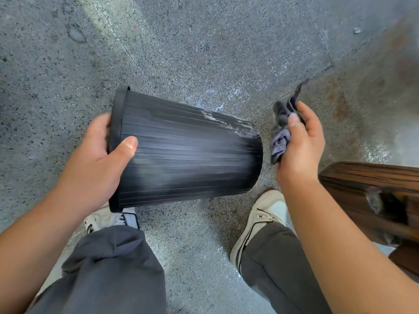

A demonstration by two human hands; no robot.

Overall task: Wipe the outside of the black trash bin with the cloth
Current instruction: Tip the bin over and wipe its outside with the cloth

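Note:
The black ribbed trash bin (188, 150) is held on its side above the floor, rim to the left and base to the right. Pale dusty streaks mark its upper side near the base. My left hand (99, 155) grips the rim, thumb on the outer wall and fingers round the rim's edge. My right hand (301, 146) is just right of the bin's base, apart from it, closed on a crumpled grey-blue cloth (282, 130) that bunches out between thumb and fingers.
Speckled grey stone floor (204, 53) lies all around. My two feet in white sneakers (260, 220) stand under the bin. A dark wooden piece of furniture (374, 191) juts in at the right edge, close to my right forearm.

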